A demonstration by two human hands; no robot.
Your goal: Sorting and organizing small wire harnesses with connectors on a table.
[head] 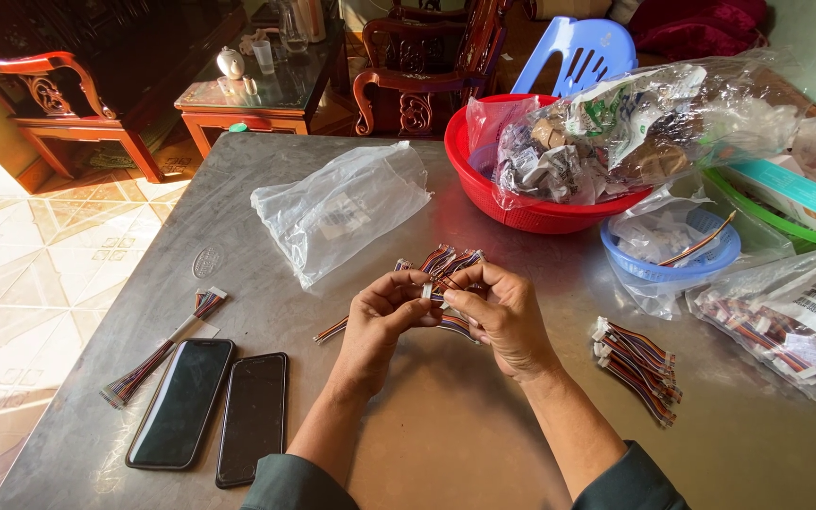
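My left hand point(380, 316) and my right hand point(501, 312) meet over the middle of the grey metal table point(446, 444). Together they pinch a short multicoloured wire harness point(438, 285) with a small white connector between the fingertips. More loose coloured wires point(446, 260) lie fanned out on the table just beyond my fingers. A stack of harnesses with white plugs point(637, 366) lies to the right of my right hand. A long bundle of the same wires point(162, 349) lies at the left.
Two dark phones point(181, 401) point(252, 416) lie face up at front left. A clear plastic bag point(337, 208) lies ahead. A red basin point(521, 203) holds bagged parts, a blue basket point(672, 260) and a bag of harnesses point(786, 331) stand right. Wooden chairs stand behind.
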